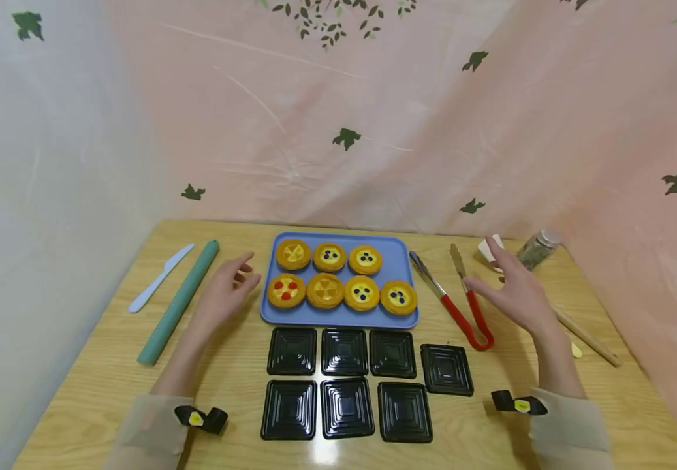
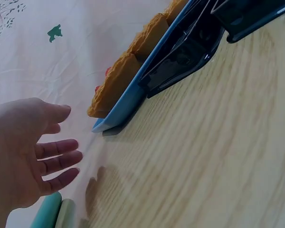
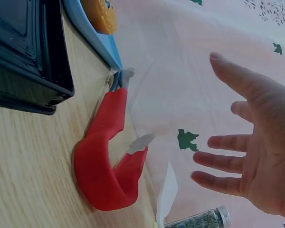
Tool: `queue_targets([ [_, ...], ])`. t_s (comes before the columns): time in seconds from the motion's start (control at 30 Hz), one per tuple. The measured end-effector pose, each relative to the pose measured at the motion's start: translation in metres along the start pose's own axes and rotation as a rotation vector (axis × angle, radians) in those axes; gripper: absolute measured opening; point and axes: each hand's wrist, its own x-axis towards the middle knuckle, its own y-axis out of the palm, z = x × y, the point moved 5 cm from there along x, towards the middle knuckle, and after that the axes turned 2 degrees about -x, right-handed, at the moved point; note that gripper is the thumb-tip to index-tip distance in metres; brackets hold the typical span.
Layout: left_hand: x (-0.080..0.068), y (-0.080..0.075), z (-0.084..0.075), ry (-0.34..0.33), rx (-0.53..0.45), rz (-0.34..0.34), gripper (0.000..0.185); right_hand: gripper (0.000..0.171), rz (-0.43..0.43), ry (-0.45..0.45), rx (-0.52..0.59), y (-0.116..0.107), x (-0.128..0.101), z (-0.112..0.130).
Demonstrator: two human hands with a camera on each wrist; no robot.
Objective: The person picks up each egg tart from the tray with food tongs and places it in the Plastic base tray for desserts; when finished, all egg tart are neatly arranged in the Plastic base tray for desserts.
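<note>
A blue tray (image 1: 401, 261) (image 2: 128, 102) (image 3: 92, 33) at the table's middle carries several round tarts (image 1: 326, 290) (image 2: 116, 85) with fruit tops. In front of it lie several black square dishes (image 1: 344, 352) (image 2: 190, 52) (image 3: 23, 52) in two rows. Red-handled tongs (image 1: 461, 313) (image 3: 107, 156) lie to the right of the tray. My left hand (image 1: 226, 290) (image 2: 31, 152) hovers with spread fingers just left of the tray, holding nothing. My right hand (image 1: 511, 287) (image 3: 249, 142) hangs with straight fingers over the table just right of the tongs, also holding nothing.
A green rolling pin (image 1: 179, 303) (image 2: 47, 211) and a white plastic knife (image 1: 158, 277) lie at the left. A spice jar (image 1: 538, 247) (image 3: 199, 221), a small white item (image 1: 487, 251) and a wooden stick (image 1: 587, 336) sit at the right. A leaf-patterned curtain (image 1: 338, 111) backs the table.
</note>
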Motion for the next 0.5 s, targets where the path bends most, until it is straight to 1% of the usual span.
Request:
queue_targets([
  [0.23, 0.000, 0.004, -0.002, -0.020, 0.036, 0.090, 0.054, 0.100, 0.126, 0.003, -0.014, 0.012, 0.000, 0.002],
  [0.33, -0.001, 0.006, -0.001, -0.031, 0.045, 0.107, 0.052, 0.101, 0.160, -0.013, -0.013, 0.016, 0.001, 0.002],
  [0.5, 0.001, 0.007, -0.001, -0.024, 0.070, 0.120, 0.049, 0.104, 0.203, -0.042, -0.003, 0.024, 0.002, 0.003],
])
